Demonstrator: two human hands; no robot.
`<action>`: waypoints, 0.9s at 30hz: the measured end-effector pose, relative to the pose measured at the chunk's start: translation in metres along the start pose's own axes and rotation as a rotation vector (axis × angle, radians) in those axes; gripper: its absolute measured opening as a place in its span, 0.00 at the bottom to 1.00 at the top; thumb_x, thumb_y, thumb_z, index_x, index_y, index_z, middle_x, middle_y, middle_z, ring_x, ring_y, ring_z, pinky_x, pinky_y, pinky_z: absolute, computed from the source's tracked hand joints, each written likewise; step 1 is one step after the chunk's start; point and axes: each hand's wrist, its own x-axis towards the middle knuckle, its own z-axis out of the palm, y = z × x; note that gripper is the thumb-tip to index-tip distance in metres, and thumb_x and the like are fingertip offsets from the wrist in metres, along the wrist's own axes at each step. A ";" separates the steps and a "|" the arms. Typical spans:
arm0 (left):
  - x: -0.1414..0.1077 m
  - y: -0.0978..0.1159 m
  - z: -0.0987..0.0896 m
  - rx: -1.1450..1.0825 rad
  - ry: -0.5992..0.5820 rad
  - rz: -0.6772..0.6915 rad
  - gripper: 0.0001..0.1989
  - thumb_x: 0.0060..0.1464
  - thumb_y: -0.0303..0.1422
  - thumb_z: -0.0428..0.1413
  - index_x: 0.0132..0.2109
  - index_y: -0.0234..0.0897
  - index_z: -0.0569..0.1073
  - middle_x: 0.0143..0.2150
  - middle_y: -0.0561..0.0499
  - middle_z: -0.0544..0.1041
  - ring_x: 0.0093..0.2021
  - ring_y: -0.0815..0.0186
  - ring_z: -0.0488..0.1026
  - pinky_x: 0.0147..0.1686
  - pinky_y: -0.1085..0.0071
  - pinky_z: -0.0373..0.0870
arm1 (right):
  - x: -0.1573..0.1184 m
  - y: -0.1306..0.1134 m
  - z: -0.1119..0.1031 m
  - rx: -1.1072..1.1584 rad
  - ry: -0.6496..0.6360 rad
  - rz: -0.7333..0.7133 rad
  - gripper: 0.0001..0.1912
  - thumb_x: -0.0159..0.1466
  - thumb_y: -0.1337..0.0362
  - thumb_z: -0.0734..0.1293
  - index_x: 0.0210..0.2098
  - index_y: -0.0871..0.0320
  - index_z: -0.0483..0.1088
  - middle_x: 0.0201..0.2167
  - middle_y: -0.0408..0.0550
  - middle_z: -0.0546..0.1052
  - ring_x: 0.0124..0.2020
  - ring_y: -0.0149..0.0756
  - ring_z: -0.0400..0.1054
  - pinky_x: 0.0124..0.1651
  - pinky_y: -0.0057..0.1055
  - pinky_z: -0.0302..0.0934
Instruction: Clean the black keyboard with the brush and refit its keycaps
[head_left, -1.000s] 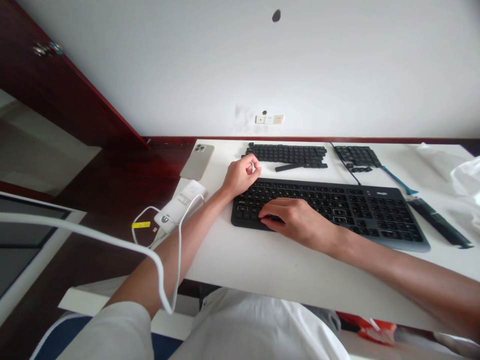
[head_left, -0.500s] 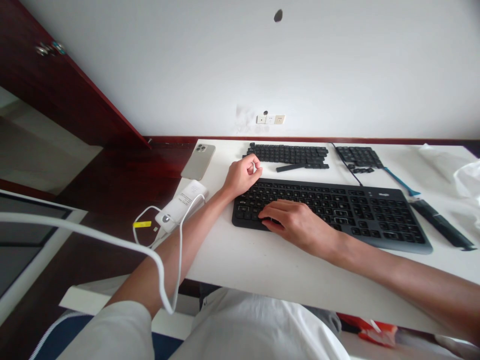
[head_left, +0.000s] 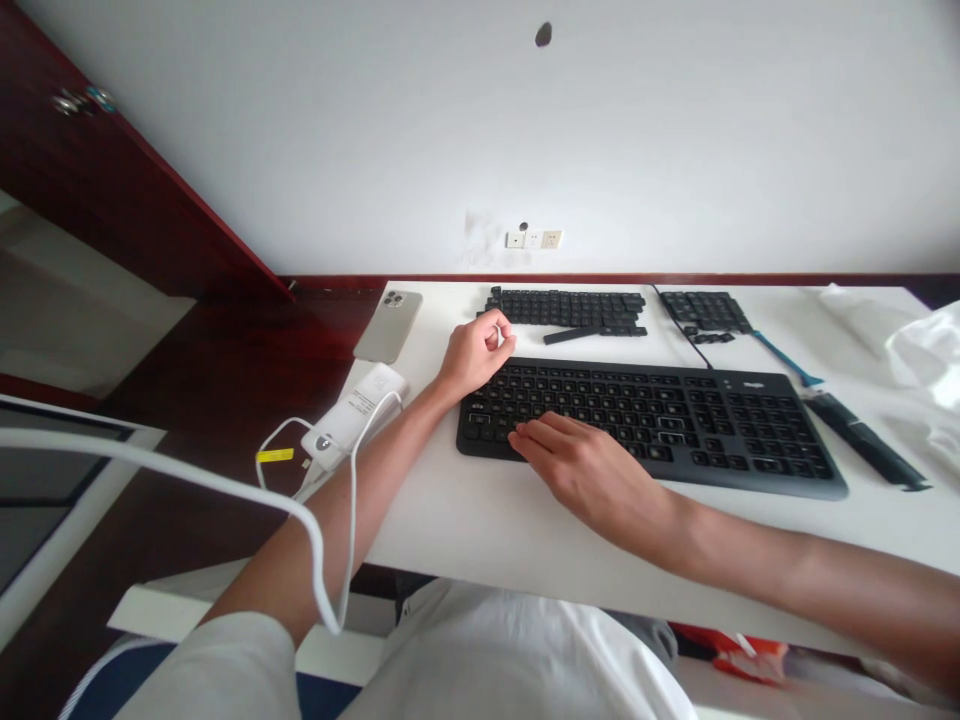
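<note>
A black keyboard (head_left: 720, 470) lies on the white table; most of its key places show no caps, while some keys sit at its lower left. My right hand (head_left: 577, 465) rests over its lower left edge, fingers together and pointing left; what they hold, if anything, is hidden. My left hand (head_left: 478, 352) is curled at the keyboard's upper left corner, thumb and fingertips close together, with anything between them too small to make out. Behind the keyboard lie rows of loose black keycaps (head_left: 570, 306), a long black bar (head_left: 571, 335) and another keycap block (head_left: 705, 311).
A phone (head_left: 390, 327) and a white power bank (head_left: 352, 415) with cables lie at the left. To the right are a blue tool (head_left: 784, 357), a black strip-like object (head_left: 866, 440) and clear plastic wrap (head_left: 930, 355). A white cable (head_left: 187, 470) crosses the near left.
My right hand has moved slightly down toward the keyboard's near edge, its fingers closer together. My left hand keeps nearly the same pose. The whole view has shifted a little.
</note>
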 end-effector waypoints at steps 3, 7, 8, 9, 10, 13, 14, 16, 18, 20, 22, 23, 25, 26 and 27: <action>0.001 0.001 0.000 -0.004 -0.004 -0.004 0.07 0.60 0.33 0.57 0.35 0.41 0.67 0.20 0.62 0.58 0.22 0.70 0.56 0.29 0.72 0.55 | -0.001 -0.009 0.001 -0.086 0.032 0.017 0.10 0.65 0.80 0.65 0.39 0.63 0.76 0.36 0.53 0.77 0.33 0.43 0.69 0.32 0.41 0.66; 0.001 0.001 0.000 -0.004 -0.002 -0.019 0.07 0.60 0.33 0.57 0.35 0.41 0.67 0.20 0.62 0.59 0.23 0.70 0.56 0.29 0.72 0.55 | -0.004 -0.016 0.005 -0.104 0.025 0.036 0.12 0.64 0.80 0.64 0.41 0.62 0.75 0.38 0.52 0.78 0.30 0.40 0.70 0.30 0.38 0.64; 0.001 0.001 0.000 -0.003 -0.002 -0.024 0.07 0.60 0.33 0.57 0.35 0.41 0.67 0.20 0.62 0.59 0.23 0.70 0.56 0.29 0.72 0.55 | -0.004 -0.017 0.005 -0.111 0.018 0.037 0.13 0.64 0.81 0.64 0.43 0.63 0.75 0.40 0.53 0.78 0.30 0.39 0.70 0.29 0.38 0.63; 0.001 0.001 0.000 -0.002 -0.002 -0.027 0.07 0.60 0.34 0.57 0.35 0.41 0.67 0.20 0.62 0.59 0.23 0.70 0.56 0.29 0.72 0.55 | -0.005 -0.018 0.006 -0.114 0.011 0.036 0.14 0.64 0.81 0.63 0.44 0.64 0.75 0.41 0.54 0.79 0.29 0.38 0.70 0.29 0.37 0.62; 0.001 0.001 0.000 -0.001 -0.002 -0.029 0.07 0.60 0.34 0.57 0.35 0.41 0.67 0.20 0.62 0.59 0.23 0.70 0.56 0.29 0.72 0.55 | -0.005 -0.018 0.006 -0.112 0.006 0.038 0.15 0.64 0.82 0.63 0.45 0.64 0.75 0.42 0.54 0.79 0.28 0.36 0.69 0.28 0.37 0.61; 0.001 0.001 0.000 -0.004 -0.004 -0.024 0.07 0.60 0.34 0.57 0.35 0.41 0.67 0.21 0.62 0.59 0.23 0.70 0.56 0.29 0.72 0.55 | -0.003 -0.013 0.005 -0.054 -0.019 0.062 0.13 0.65 0.81 0.63 0.42 0.62 0.75 0.37 0.49 0.78 0.25 0.33 0.67 0.25 0.36 0.54; 0.001 0.001 0.000 -0.006 -0.005 -0.021 0.07 0.60 0.34 0.57 0.35 0.41 0.67 0.20 0.62 0.58 0.23 0.70 0.56 0.29 0.72 0.55 | -0.002 -0.010 0.004 -0.020 -0.032 0.067 0.12 0.66 0.80 0.63 0.40 0.61 0.75 0.35 0.48 0.77 0.24 0.33 0.66 0.25 0.36 0.52; 0.001 0.001 0.000 -0.008 -0.005 -0.015 0.07 0.60 0.33 0.57 0.35 0.41 0.67 0.20 0.62 0.58 0.22 0.70 0.55 0.28 0.72 0.54 | 0.002 -0.003 0.002 0.046 -0.059 0.074 0.10 0.68 0.78 0.64 0.38 0.60 0.75 0.35 0.46 0.77 0.25 0.33 0.67 0.26 0.36 0.51; 0.001 0.001 0.000 -0.005 -0.005 -0.013 0.07 0.60 0.34 0.57 0.35 0.41 0.67 0.20 0.63 0.57 0.22 0.70 0.54 0.28 0.72 0.54 | 0.005 0.005 0.000 0.103 -0.083 0.070 0.10 0.69 0.76 0.64 0.38 0.60 0.76 0.36 0.47 0.78 0.28 0.33 0.69 0.27 0.34 0.52; 0.001 0.001 0.000 0.000 -0.008 -0.014 0.07 0.60 0.34 0.57 0.35 0.41 0.67 0.20 0.63 0.57 0.22 0.70 0.55 0.28 0.72 0.54 | 0.007 0.013 -0.002 0.153 -0.092 0.066 0.10 0.70 0.74 0.64 0.39 0.60 0.78 0.38 0.47 0.79 0.31 0.33 0.72 0.29 0.33 0.54; 0.001 0.001 0.000 0.008 -0.011 -0.019 0.07 0.60 0.34 0.57 0.35 0.41 0.67 0.20 0.63 0.57 0.22 0.70 0.55 0.29 0.72 0.55 | 0.009 0.023 -0.005 0.191 -0.061 0.075 0.12 0.71 0.73 0.63 0.41 0.59 0.79 0.39 0.48 0.80 0.34 0.34 0.74 0.32 0.31 0.57; 0.002 0.001 0.000 0.013 -0.010 -0.025 0.07 0.60 0.34 0.57 0.34 0.41 0.67 0.20 0.63 0.57 0.22 0.70 0.56 0.29 0.72 0.55 | 0.010 0.030 -0.007 0.196 -0.029 0.094 0.12 0.71 0.72 0.63 0.43 0.58 0.80 0.40 0.48 0.81 0.36 0.35 0.75 0.33 0.31 0.58; 0.002 0.002 0.000 0.020 -0.007 -0.038 0.07 0.59 0.34 0.58 0.34 0.41 0.67 0.19 0.63 0.57 0.22 0.70 0.56 0.29 0.72 0.56 | 0.012 0.048 -0.013 0.168 0.053 0.162 0.14 0.72 0.70 0.63 0.45 0.56 0.81 0.41 0.49 0.82 0.37 0.37 0.76 0.34 0.31 0.58; 0.002 0.002 0.000 0.020 -0.006 -0.042 0.07 0.59 0.34 0.58 0.34 0.41 0.67 0.19 0.63 0.57 0.22 0.70 0.56 0.29 0.72 0.56 | 0.012 0.058 -0.016 0.141 0.084 0.209 0.14 0.73 0.70 0.62 0.46 0.56 0.81 0.41 0.49 0.82 0.38 0.38 0.76 0.34 0.32 0.59; 0.002 0.003 -0.001 0.017 -0.006 -0.043 0.07 0.59 0.34 0.58 0.34 0.41 0.67 0.20 0.63 0.57 0.22 0.70 0.57 0.29 0.72 0.56 | 0.013 0.069 -0.020 0.112 0.106 0.256 0.14 0.73 0.68 0.63 0.46 0.56 0.81 0.41 0.50 0.82 0.39 0.39 0.76 0.33 0.32 0.58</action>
